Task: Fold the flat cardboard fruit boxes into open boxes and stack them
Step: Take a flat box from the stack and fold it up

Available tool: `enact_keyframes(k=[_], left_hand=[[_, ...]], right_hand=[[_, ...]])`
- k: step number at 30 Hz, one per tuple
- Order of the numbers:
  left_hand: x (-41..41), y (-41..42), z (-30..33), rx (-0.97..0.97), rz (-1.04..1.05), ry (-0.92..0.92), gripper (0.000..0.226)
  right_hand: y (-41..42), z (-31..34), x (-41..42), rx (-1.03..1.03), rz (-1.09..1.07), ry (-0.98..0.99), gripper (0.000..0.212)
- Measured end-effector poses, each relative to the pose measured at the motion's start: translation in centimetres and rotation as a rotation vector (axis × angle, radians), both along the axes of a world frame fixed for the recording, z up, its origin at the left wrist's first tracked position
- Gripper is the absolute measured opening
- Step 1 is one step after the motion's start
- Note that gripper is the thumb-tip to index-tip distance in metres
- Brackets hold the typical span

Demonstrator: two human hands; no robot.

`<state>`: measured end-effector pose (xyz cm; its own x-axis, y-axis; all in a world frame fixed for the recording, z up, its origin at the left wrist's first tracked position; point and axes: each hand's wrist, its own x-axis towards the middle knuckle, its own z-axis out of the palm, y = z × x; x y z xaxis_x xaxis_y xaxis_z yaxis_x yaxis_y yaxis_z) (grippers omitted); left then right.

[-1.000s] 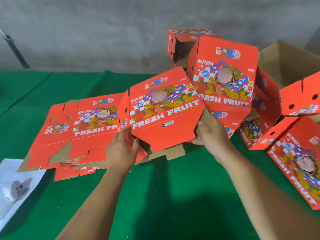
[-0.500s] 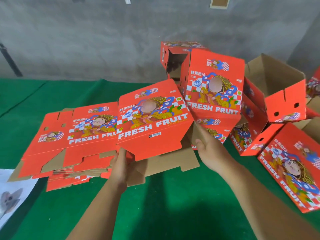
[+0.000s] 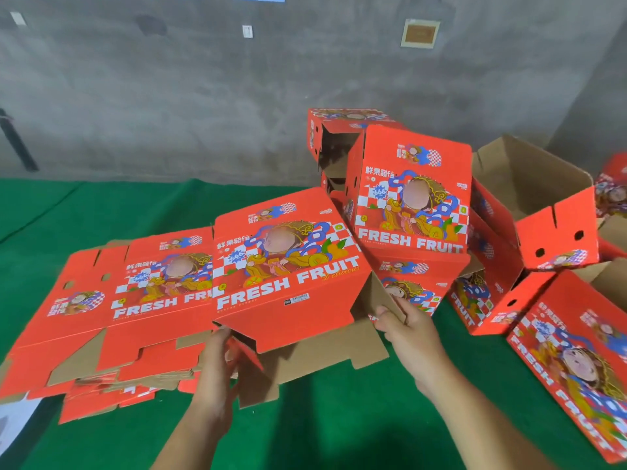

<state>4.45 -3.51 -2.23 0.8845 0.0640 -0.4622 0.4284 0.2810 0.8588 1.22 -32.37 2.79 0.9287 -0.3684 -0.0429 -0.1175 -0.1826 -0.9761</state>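
Green-clothed worktop (image 3: 339, 429) is carrying a half-opened red printed cardboard fruit box (image 3: 285, 266). Left hand (image 3: 217, 371) is grasping its lower flaps; right hand (image 3: 407, 330) is pinching its brown side flap, apparently to square it.

1 half-folded box (image 3: 288, 266) in both hands – 1 flat stack (image 3: 112, 317) left of grip – about 6 folded boxes (image 3: 412, 198) right.
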Motion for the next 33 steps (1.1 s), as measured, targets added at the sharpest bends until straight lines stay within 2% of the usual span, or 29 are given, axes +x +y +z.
enact_keyframes(k=[1, 4, 7, 8, 9, 10, 12, 13, 15, 17, 19, 20, 22, 24, 27, 28, 29, 31, 33], left_hand=[[0.0, -0.3, 0.1, 0.012, 0.0, -0.007, 0.088], [-0.7, -1.1, 0.1, 0.071, -0.046, -0.08, 0.053], [-1.1, -1.3, 0.8, 0.048, -0.076, -0.084, 0.052], [-1.3, -1.2, 1.0, 0.012, -0.066, -0.073, 0.05], [-1.4, -0.9, 1.3, -0.024, -0.044, -0.058, 0.057], [-1.5, -0.4, 1.5, -0.047, -0.017, -0.047, 0.073], [-1.8, 0.5, 2.6, -0.045, 0.027, -0.09, 0.095], [-2.0, 0.8, 3.4, -0.023, 0.035, -0.135, 0.094], [-2.3, 1.1, 5.0, 0.028, 0.059, -0.25, 0.074], [-2.7, 1.3, 6.3, 0.102, 0.101, -0.374, 0.049], [-2.7, 1.8, 7.1, 0.095, 0.088, -0.459, 0.035], [-2.6, 2.2, 7.4, 0.015, 0.055, -0.482, 0.035], [-2.5, 3.0, 7.9, -0.159, 0.016, -0.537, 0.054], [-2.7, 3.7, 8.5, -0.237, 0.016, -0.665, 0.06], [-2.8, 4.0, 8.0, 0.009, -0.012, -0.762, 0.044], [-2.8, 3.6, 7.5, 0.076, -0.018, -0.78, 0.042], [-3.0, 3.2, 6.9, 0.103, -0.027, -0.772, 0.04], [-3.9, 1.2, 6.8, 0.003, -0.054, -0.674, 0.042], [-5.0, -1.0, 6.6, -0.07, -0.084, -0.545, 0.069]], right_hand=[[-0.1, -0.2, 0.2, 0.001, -0.009, 0.004, 0.024], [-0.1, -0.9, 0.7, -0.023, -0.055, 0.017, 0.027], [-0.3, -0.4, 1.1, -0.082, -0.066, 0.014, 0.015], [-0.5, -0.3, 1.1, -0.118, -0.048, 0.028, 0.019], [-0.4, -0.3, 0.9, -0.151, -0.04, 0.048, 0.029], [-0.2, -0.4, 0.6, -0.171, -0.048, 0.057, 0.033], [-0.1, -0.3, -0.2, -0.198, -0.084, 0.025, 0.027], [0.0, 0.0, -0.5, -0.214, -0.101, -0.003, 0.022], [0.2, 1.0, -0.8, -0.225, -0.121, -0.076, 0.016], [0.7, 2.3, -1.0, -0.231, -0.119, -0.155, 0.019], [1.3, 3.8, -1.6, -0.246, -0.101, -0.229, 0.024], [1.4, 4.6, -1.9, -0.254, -0.106, -0.271, 0.028], [1.2, 6.4, -2.9, -0.288, -0.13, -0.384, 0.038], [0.7, 8.0, -4.1, -0.319, -0.153, -0.507, 0.046], [-0.4, 8.7, -6.0, -0.272, -0.161, -0.609, 0.031], [-0.8, 8.5, -6.5, -0.248, -0.183, -0.593, 0.034], [-1.1, 8.1, -6.9, -0.228, -0.211, -0.56, 0.04], [-1.8, 7.1, -7.3, -0.219, -0.277, -0.511, 0.046], [-2.2, 5.8, -7.4, -0.222, -0.306, -0.479, 0.047]])
